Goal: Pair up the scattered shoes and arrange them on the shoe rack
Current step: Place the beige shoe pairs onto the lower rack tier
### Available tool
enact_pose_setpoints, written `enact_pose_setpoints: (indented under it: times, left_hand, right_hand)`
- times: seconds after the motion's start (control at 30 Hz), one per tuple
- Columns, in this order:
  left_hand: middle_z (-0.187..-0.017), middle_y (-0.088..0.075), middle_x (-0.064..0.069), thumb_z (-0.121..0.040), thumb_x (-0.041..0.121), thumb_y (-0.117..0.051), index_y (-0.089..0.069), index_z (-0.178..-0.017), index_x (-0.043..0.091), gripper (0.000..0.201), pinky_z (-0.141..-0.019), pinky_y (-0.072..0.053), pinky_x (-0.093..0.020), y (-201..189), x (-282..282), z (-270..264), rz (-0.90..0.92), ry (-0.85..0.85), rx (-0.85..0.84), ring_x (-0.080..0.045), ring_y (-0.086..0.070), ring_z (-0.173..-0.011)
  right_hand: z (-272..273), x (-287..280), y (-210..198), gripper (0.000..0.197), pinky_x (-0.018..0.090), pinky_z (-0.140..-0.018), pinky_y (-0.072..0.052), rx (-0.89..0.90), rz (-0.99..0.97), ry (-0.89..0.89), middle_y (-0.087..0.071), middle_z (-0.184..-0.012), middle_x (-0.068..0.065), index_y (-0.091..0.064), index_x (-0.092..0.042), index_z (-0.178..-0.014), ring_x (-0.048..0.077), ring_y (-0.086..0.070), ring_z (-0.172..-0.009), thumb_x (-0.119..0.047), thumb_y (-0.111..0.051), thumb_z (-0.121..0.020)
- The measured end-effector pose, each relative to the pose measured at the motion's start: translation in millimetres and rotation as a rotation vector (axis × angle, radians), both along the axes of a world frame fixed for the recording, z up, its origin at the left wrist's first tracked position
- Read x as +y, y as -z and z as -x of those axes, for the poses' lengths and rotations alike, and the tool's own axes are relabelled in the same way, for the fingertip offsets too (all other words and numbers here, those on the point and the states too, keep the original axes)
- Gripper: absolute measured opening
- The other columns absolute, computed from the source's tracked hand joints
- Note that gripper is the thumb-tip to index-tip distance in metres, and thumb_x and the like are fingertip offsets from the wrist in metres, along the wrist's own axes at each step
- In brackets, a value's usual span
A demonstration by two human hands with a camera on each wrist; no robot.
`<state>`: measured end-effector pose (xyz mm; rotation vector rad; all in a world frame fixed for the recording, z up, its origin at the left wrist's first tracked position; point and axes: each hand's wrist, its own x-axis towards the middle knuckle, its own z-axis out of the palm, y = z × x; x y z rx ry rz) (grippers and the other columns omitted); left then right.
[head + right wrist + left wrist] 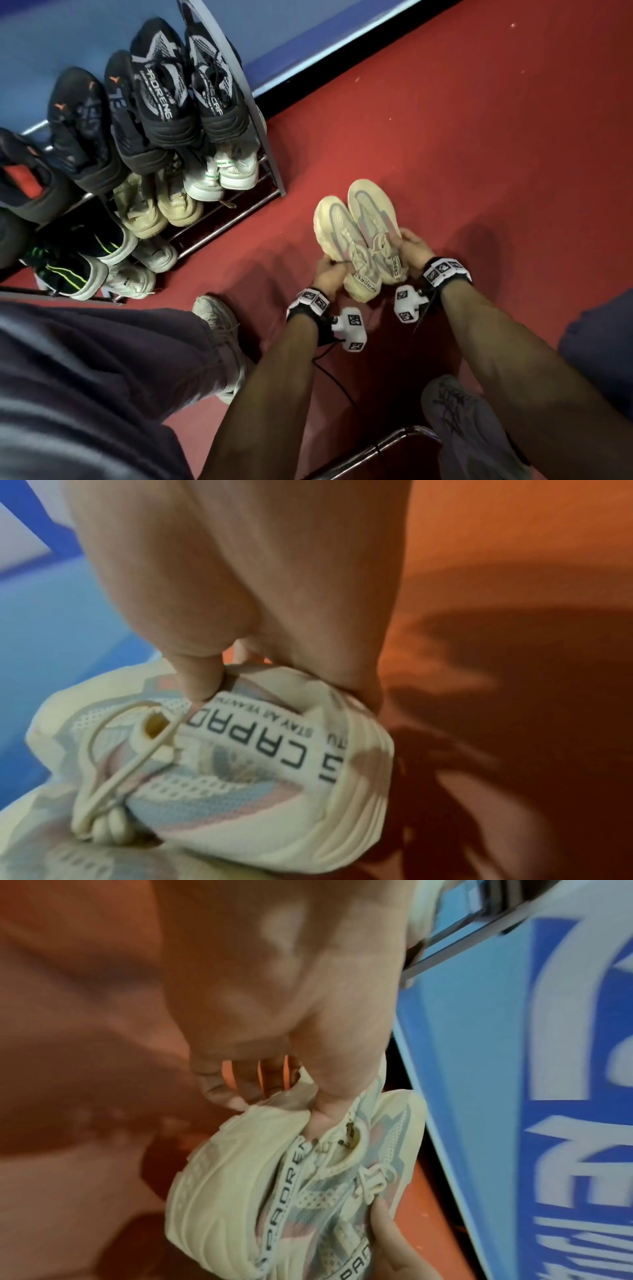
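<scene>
Where only the head view reveals the shoe rack (239,212): cream shoes (359,236) side by side, clamped between left hand (329,274) and right hand (412,248).

The light is even and moderately bright, coming from above. Soft shadows of the arms fall on the red floor (479,154). The head view bends at its edges. Both wrist views are blurred by motion, and the blue wall (514,1096) is smeared.
</scene>
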<state>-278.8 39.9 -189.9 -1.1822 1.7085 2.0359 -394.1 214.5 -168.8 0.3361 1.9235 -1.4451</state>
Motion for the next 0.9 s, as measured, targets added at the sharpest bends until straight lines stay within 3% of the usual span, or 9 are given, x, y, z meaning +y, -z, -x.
enact_pose_setpoints:
  times: [0.1, 0.13, 0.23, 0.33, 0.47, 0.57, 0.7, 0.8, 0.9]
  left_hand:
    - [-0.109, -0.076, -0.004, -0.074, -0.004, -0.079, -0.066, -0.12, 0.012, 0.05, -0.074, -0.061, -0.027, -67.7, -19.4, 34.7, 0.075, 0.062, 0.113, -0.02, -0.073, -0.096]
    - [-0.108, -0.075, -0.005, -0.075, -0.005, -0.077, -0.064, -0.12, 0.011, 0.05, -0.072, -0.06, -0.027, -94.9, -26.8, 43.1, 0.111, 0.067, 0.154, -0.022, -0.073, -0.095]
    - [-0.107, -0.076, -0.005, -0.072, -0.002, -0.076, -0.064, -0.121, 0.016, 0.054, -0.084, -0.061, -0.038, -184.1, -49.6, 63.9, 0.205, 0.049, 0.325, -0.025, -0.074, -0.098]
    - [-0.107, -0.077, -0.002, -0.068, 0.003, -0.078, -0.066, -0.12, 0.018, 0.056, -0.092, -0.059, -0.042, -292.1, -66.6, 61.3, 0.317, 0.085, 0.507, -0.02, -0.073, -0.101]
    - [-0.11, -0.075, -0.003, -0.065, 0.016, -0.089, -0.066, -0.118, 0.02, 0.058, -0.093, -0.058, -0.044, -420.2, -93.1, 22.6, 0.429, 0.136, 0.668, -0.023, -0.072, -0.104]
    - [-0.117, -0.074, -0.002, -0.062, 0.03, -0.094, -0.064, -0.124, 0.022, 0.069, -0.098, -0.056, -0.049, -481.2, -111.6, -9.3, 0.449, 0.172, 0.752, -0.023, -0.07, -0.111]
    - [-0.127, -0.07, -0.003, -0.064, 0.029, -0.096, -0.057, -0.133, 0.021, 0.08, -0.103, -0.051, -0.053, -516.6, -135.8, -53.4, 0.477, 0.198, 0.813, -0.025, -0.066, -0.12]
    - [-0.129, -0.068, -0.009, -0.071, 0.018, -0.092, -0.059, -0.13, 0.013, 0.068, -0.107, -0.047, -0.055, -497.4, -159.3, -88.0, 0.434, 0.102, 0.872, -0.028, -0.063, -0.124]
    - [-0.125, -0.069, -0.013, -0.073, 0.02, -0.091, -0.064, -0.118, 0.009, 0.054, -0.109, -0.046, -0.054, -479.6, -180.4, -116.5, 0.431, -0.02, 0.894, -0.03, -0.064, -0.122]
  right_hand:
    - [23.9, -13.3, -61.7, 0.015, 0.05, -0.084, -0.058, 0.108, 0.128, 0.023, -0.076, -0.103, 0.008, -0.067, -0.03, -0.108, 0.032, -0.072, -0.095, -0.035, -0.067, -0.093]
    - [29.2, -18.9, -86.2, 0.018, 0.054, -0.088, -0.057, 0.152, 0.164, 0.002, -0.075, -0.105, 0.008, -0.065, -0.03, -0.109, 0.032, -0.071, -0.098, -0.033, -0.069, -0.092]
    - [37.8, -37.9, -165.9, 0.036, 0.052, -0.093, -0.055, 0.294, 0.261, 0.002, -0.072, -0.113, 0.006, -0.059, -0.029, -0.123, 0.028, -0.07, -0.105, -0.028, -0.07, -0.089]
    - [35.3, -59.1, -242.8, 0.041, 0.048, -0.1, -0.051, 0.377, 0.445, 0.016, -0.07, -0.124, 0.003, -0.054, -0.027, -0.135, 0.025, -0.066, -0.115, -0.025, -0.063, -0.095]
    - [13.3, -87.4, -332.1, 0.039, 0.063, -0.097, -0.048, 0.279, 0.668, -0.106, -0.069, -0.126, 0.005, -0.052, -0.039, -0.134, 0.031, -0.065, -0.117, -0.029, -0.059, -0.097]
    - [-6.7, -109.6, -385.8, 0.042, 0.068, -0.097, -0.045, 0.29, 0.769, -0.166, -0.067, -0.128, 0.005, -0.05, -0.039, -0.135, 0.032, -0.064, -0.118, -0.026, -0.059, -0.096]
    - [-34.8, -140.1, -425.7, 0.05, 0.059, -0.105, -0.044, 0.399, 0.773, -0.165, -0.066, -0.131, 0.003, -0.047, -0.03, -0.14, 0.029, -0.062, -0.122, -0.023, -0.061, -0.093]
    - [-53.6, -159.2, -436.1, 0.055, 0.052, -0.108, -0.044, 0.51, 0.671, -0.214, -0.067, -0.127, -0.003, -0.05, -0.033, -0.135, 0.021, -0.062, -0.121, -0.03, -0.068, -0.083]
    - [-62.7, -183.1, -446.4, 0.049, 0.048, -0.108, -0.045, 0.581, 0.609, -0.299, -0.069, -0.122, -0.003, -0.05, -0.032, -0.134, 0.018, -0.065, -0.115, -0.026, -0.066, -0.088]
